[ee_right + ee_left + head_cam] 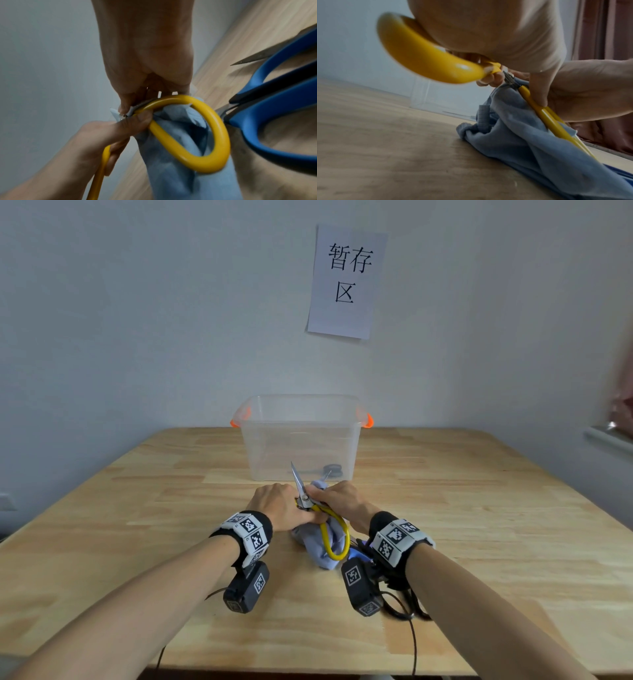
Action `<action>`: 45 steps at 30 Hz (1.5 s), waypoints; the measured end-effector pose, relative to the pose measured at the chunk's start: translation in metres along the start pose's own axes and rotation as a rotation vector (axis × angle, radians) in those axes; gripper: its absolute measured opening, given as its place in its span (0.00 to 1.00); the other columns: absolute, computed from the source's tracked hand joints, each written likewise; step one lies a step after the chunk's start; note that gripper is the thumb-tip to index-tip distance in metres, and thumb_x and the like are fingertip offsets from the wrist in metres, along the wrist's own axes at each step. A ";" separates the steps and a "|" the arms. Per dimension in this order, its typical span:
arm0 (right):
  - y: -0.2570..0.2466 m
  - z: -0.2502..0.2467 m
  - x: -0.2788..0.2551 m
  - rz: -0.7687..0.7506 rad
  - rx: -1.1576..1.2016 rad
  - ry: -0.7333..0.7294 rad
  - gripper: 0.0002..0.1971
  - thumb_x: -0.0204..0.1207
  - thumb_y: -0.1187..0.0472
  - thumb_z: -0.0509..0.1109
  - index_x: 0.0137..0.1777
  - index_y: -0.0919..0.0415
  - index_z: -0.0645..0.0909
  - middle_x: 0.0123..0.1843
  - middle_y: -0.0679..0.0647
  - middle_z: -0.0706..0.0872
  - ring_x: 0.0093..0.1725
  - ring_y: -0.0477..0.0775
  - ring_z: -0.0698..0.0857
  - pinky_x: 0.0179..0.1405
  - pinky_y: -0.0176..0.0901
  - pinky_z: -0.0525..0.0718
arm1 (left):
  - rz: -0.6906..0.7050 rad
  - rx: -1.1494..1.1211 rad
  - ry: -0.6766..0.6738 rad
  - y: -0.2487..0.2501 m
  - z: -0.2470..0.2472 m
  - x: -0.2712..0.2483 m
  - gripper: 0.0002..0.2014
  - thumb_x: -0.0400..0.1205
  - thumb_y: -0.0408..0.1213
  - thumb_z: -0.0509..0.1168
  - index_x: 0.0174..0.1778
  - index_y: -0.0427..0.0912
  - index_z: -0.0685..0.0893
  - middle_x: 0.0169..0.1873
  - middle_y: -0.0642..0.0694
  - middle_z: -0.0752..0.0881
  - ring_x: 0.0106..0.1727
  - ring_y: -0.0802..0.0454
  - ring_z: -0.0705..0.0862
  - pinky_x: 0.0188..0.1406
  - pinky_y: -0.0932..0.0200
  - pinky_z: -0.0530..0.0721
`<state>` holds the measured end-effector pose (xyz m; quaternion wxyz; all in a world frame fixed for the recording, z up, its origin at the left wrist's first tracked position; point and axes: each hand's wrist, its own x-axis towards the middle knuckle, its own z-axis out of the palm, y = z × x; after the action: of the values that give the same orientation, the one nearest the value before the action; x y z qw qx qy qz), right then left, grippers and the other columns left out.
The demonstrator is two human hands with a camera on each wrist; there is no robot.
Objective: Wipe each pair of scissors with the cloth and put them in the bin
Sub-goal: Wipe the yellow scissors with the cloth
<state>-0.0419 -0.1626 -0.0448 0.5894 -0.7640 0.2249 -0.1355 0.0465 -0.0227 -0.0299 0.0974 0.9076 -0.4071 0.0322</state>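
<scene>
Yellow-handled scissors [334, 537] stand with blades parted, one bare blade [297, 481] pointing up toward the bin. My left hand [284, 506] grips one yellow handle [419, 60] near the pivot. My right hand [337, 498] pinches the blue-grey cloth [322, 547] around the other blade, whose tip just shows past the cloth. The cloth [180, 175] hangs down through the other handle loop [205, 135] onto the table. A clear bin [301, 436] with orange handles stands just beyond my hands, with a dark pair of scissors [330, 470] inside.
Blue-handled scissors [274, 108] lie on the wooden table [137, 525] under my right wrist, close beside the cloth. A paper sign [346, 282] hangs on the wall behind the bin. Cables trail from the wrist cameras toward the table's near edge.
</scene>
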 end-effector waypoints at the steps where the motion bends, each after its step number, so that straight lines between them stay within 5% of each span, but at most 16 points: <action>1: 0.000 0.000 -0.001 -0.013 0.014 0.004 0.28 0.77 0.47 0.77 0.47 0.81 0.85 0.37 0.61 0.83 0.38 0.53 0.80 0.37 0.43 0.79 | 0.009 0.001 0.010 0.001 -0.001 0.000 0.30 0.68 0.77 0.66 0.43 0.52 0.87 0.40 0.50 0.89 0.43 0.49 0.85 0.37 0.56 0.75; 6: 0.000 0.006 0.000 -0.111 0.051 0.163 0.22 0.77 0.49 0.77 0.32 0.67 0.81 0.29 0.60 0.72 0.30 0.53 0.70 0.29 0.44 0.68 | 0.044 0.031 0.042 0.006 -0.005 0.000 0.28 0.69 0.75 0.66 0.44 0.52 0.87 0.41 0.49 0.89 0.45 0.47 0.85 0.39 0.55 0.74; 10: 0.003 0.004 0.005 -0.115 0.031 0.246 0.26 0.78 0.46 0.75 0.24 0.60 0.74 0.23 0.55 0.70 0.24 0.49 0.68 0.23 0.40 0.67 | 0.005 0.003 0.012 0.004 0.001 -0.001 0.32 0.67 0.78 0.64 0.39 0.49 0.86 0.36 0.49 0.87 0.40 0.47 0.84 0.37 0.55 0.75; 14: 0.002 0.011 0.004 -0.067 0.028 0.153 0.25 0.78 0.48 0.75 0.24 0.61 0.77 0.24 0.54 0.74 0.26 0.48 0.72 0.26 0.40 0.72 | -0.046 -0.074 -0.013 0.002 0.003 -0.001 0.30 0.67 0.76 0.68 0.43 0.50 0.88 0.39 0.48 0.88 0.42 0.46 0.84 0.38 0.55 0.76; 20: 0.001 0.007 0.001 0.008 0.097 0.002 0.18 0.77 0.51 0.77 0.38 0.68 0.86 0.35 0.59 0.83 0.32 0.50 0.80 0.31 0.40 0.81 | -0.056 -0.091 -0.026 0.002 0.001 0.000 0.29 0.66 0.75 0.69 0.43 0.51 0.88 0.40 0.49 0.88 0.42 0.47 0.83 0.37 0.56 0.73; 27: 0.007 0.009 0.011 -0.110 0.007 0.230 0.31 0.77 0.48 0.76 0.16 0.52 0.68 0.19 0.49 0.67 0.24 0.49 0.66 0.26 0.43 0.65 | -0.026 -0.055 -0.022 0.007 -0.001 0.001 0.31 0.67 0.76 0.67 0.41 0.48 0.87 0.37 0.48 0.86 0.40 0.46 0.81 0.37 0.55 0.72; 31: 0.010 0.004 0.017 -0.117 -0.032 0.261 0.35 0.78 0.47 0.75 0.12 0.55 0.67 0.15 0.45 0.65 0.23 0.50 0.65 0.28 0.44 0.65 | -0.015 -0.031 -0.050 0.004 0.000 -0.001 0.33 0.66 0.78 0.66 0.33 0.47 0.81 0.32 0.48 0.84 0.38 0.46 0.82 0.31 0.54 0.70; 34: 0.009 0.008 0.012 -0.108 -0.025 0.214 0.28 0.79 0.45 0.74 0.20 0.56 0.74 0.22 0.54 0.73 0.27 0.52 0.71 0.31 0.46 0.71 | -0.041 -0.075 -0.054 0.004 -0.001 0.000 0.32 0.66 0.77 0.68 0.34 0.47 0.82 0.32 0.49 0.83 0.38 0.46 0.82 0.31 0.54 0.70; 36: 0.008 0.011 0.007 -0.088 -0.042 0.140 0.24 0.79 0.46 0.73 0.31 0.66 0.83 0.28 0.58 0.78 0.30 0.52 0.75 0.32 0.44 0.75 | -0.057 -0.093 -0.050 0.003 -0.002 0.002 0.30 0.66 0.76 0.69 0.39 0.49 0.86 0.35 0.49 0.84 0.39 0.46 0.81 0.32 0.54 0.70; 40: 0.011 0.008 0.005 -0.056 -0.031 0.072 0.27 0.78 0.47 0.75 0.42 0.77 0.86 0.33 0.60 0.84 0.33 0.51 0.81 0.34 0.44 0.81 | -0.028 -0.063 -0.061 0.001 0.000 0.002 0.31 0.65 0.77 0.69 0.45 0.52 0.88 0.40 0.49 0.87 0.41 0.47 0.82 0.34 0.55 0.72; 43: 0.012 0.006 0.006 -0.091 -0.012 0.110 0.25 0.78 0.47 0.75 0.30 0.70 0.84 0.28 0.58 0.79 0.31 0.54 0.76 0.33 0.47 0.77 | -0.026 -0.069 -0.053 0.005 0.001 0.001 0.30 0.65 0.77 0.69 0.42 0.51 0.86 0.38 0.49 0.85 0.40 0.47 0.81 0.36 0.56 0.73; 45: 0.012 0.005 0.010 -0.119 -0.017 0.167 0.29 0.78 0.47 0.75 0.18 0.56 0.72 0.21 0.52 0.71 0.26 0.51 0.70 0.30 0.46 0.70 | -0.022 -0.053 -0.046 0.007 -0.001 0.001 0.31 0.67 0.76 0.68 0.40 0.49 0.84 0.37 0.48 0.85 0.40 0.47 0.81 0.36 0.56 0.73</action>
<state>-0.0336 -0.1660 -0.0586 0.5530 -0.7671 0.2285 -0.2315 0.0423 -0.0281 -0.0278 0.1125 0.9095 -0.4001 -0.0005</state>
